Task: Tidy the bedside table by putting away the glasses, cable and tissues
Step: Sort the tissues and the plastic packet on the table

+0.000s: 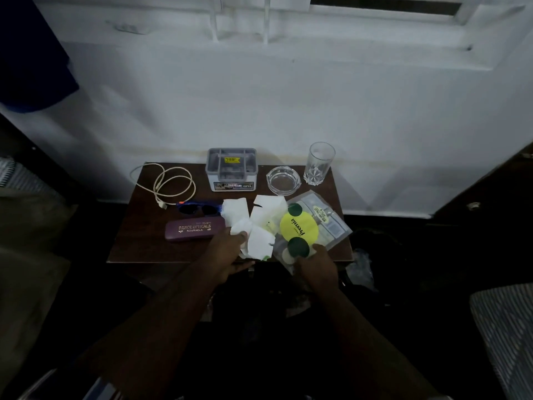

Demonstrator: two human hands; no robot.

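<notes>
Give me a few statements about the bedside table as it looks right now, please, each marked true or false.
1. The sunglasses lie outside the purple glasses case. True.
2. The cable is coiled inside the grey organiser box. False: it lies loose on the table, left of the box.
3. The left hand touches the crumpled tissues. True.
4. The drinking glass lies tipped on its side. False: it stands upright beside the glass ashtray.
5. The right hand holds the clear plastic packet with the yellow label. True.
</notes>
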